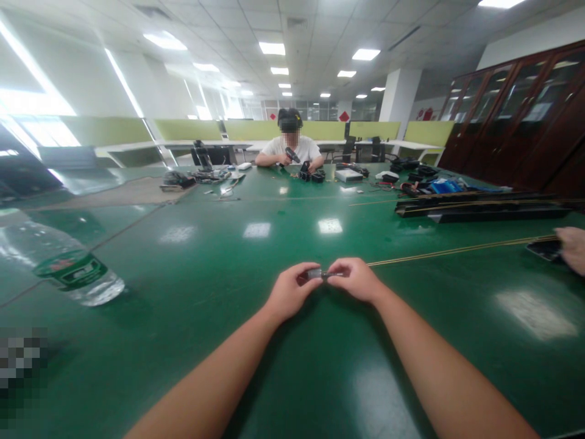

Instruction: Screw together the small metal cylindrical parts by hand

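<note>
Near the middle of the green table (219, 341), my left hand (291, 291) is closed around a small grey, cylinder-like piece (314, 274) between thumb and fingers. Facing it, my right hand (355, 279) pinches a thin metallic piece (337, 274) whose tip meets or nearly meets the grey one. Both pieces are small and partly covered by my fingers, so their exact kind is unclear. From beside my right hand, long thin gold-coloured strips (457, 250) run off to the right.
A clear plastic bottle (73, 268) with a green label is at left. Another person's hand (572, 249) touches a dark object at right. Black bars (493, 206) lie behind it. Across the table, a person (297, 149) holds a power drill (292, 155) among parts.
</note>
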The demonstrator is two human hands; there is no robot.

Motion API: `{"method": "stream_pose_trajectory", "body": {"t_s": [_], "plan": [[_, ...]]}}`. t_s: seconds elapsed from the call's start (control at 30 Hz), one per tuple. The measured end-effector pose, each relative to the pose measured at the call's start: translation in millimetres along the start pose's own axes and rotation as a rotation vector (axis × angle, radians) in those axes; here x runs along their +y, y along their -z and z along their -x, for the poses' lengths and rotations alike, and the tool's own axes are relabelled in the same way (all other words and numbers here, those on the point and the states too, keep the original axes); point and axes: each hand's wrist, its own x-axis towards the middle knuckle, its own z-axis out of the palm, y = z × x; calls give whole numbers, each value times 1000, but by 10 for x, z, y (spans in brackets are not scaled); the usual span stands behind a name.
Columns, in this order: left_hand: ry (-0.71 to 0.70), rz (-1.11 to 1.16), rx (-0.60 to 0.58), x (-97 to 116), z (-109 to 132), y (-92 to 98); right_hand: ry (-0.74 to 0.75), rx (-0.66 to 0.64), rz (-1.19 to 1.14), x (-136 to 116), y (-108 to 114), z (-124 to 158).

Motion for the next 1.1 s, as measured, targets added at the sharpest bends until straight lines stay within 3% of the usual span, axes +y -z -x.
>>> {"method": "stream_pose_trajectory", "body": {"t_s": [1.1], "plan": [[25, 36, 44, -57, -32, 29, -31, 96, -7, 92, 77, -8]]}}
